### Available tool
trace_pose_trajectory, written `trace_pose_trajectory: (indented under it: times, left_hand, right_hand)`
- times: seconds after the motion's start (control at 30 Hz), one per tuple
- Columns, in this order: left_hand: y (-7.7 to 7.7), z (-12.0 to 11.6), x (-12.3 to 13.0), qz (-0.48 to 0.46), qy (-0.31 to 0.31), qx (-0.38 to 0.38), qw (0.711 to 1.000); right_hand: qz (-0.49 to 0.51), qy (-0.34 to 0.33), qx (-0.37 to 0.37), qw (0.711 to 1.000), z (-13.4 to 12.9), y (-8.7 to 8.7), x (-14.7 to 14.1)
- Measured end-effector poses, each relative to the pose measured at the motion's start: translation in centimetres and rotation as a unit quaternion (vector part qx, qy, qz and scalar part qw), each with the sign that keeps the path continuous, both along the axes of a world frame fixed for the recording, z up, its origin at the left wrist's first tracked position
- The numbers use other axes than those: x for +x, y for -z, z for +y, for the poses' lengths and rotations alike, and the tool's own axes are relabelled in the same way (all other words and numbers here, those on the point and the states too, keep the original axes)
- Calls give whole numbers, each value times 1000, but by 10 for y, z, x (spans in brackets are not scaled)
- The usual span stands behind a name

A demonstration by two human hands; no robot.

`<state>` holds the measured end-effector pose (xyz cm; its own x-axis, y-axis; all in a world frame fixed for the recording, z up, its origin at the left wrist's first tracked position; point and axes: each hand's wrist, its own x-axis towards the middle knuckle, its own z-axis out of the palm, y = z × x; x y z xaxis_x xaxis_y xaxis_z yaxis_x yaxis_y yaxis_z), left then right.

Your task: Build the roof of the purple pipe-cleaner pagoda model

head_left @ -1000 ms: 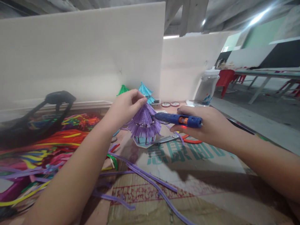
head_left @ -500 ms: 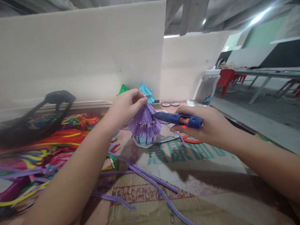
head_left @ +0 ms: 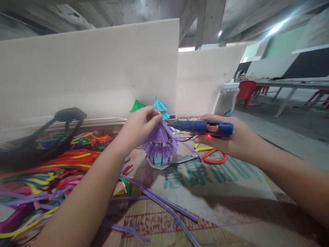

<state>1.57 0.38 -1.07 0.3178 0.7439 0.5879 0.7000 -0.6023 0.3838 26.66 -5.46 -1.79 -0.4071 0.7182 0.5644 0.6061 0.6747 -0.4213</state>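
Note:
A small two-tiered pavilion model (head_left: 160,145) with purple pipe-cleaner roofs stands upright on a pale blue base at the middle. My left hand (head_left: 146,120) pinches the peak of its upper roof between thumb and fingertips. In my right hand (head_left: 223,133) is a blue hot glue gun (head_left: 203,127) with a small red light lit. Its nozzle points left, just beside the upper roof; whether it touches I cannot tell. Scissors (head_left: 190,157) with orange and yellow handles lie at the model's right, partly below the glue gun. Loose purple pipe cleaners (head_left: 169,206) lie in front.
Piles of coloured pipe cleaners (head_left: 69,154) cover the left side, with a blurred black object (head_left: 69,115) over them. Green (head_left: 137,105) and light blue (head_left: 160,107) models stand behind. A clear bottle (head_left: 226,99) stands at the back right, before a white partition (head_left: 102,75).
The glue gun and my right hand have drawn a little to the right, away from the roof. My left hand keeps its pinch on the peak. The whole view has shifted slightly.

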Motion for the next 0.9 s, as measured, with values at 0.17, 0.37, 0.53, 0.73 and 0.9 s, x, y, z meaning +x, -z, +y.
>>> trace_pose_trajectory:
  times: [0.17,0.37,0.53,0.73,0.9]
  left_hand:
    - [-1,-1,0,1,0,-9,1000]
    - [-1,-2,0,2,1,-6,1000]
    - [-1,-1,0,3,2,-8,1000]
    - [-2,-2,1,8,-1,-2,1000]
    - [-1,-1,0,11,-7,8,1000]
  right_hand:
    - [-12,1,1,1000,4,3,-1]
    - [-39,13,43,998,3,6,1]
    - [-46,3,45,998,4,7,1]
    - [-48,-6,40,998,4,8,0]
    - [-75,4,51,996,3,9,0]
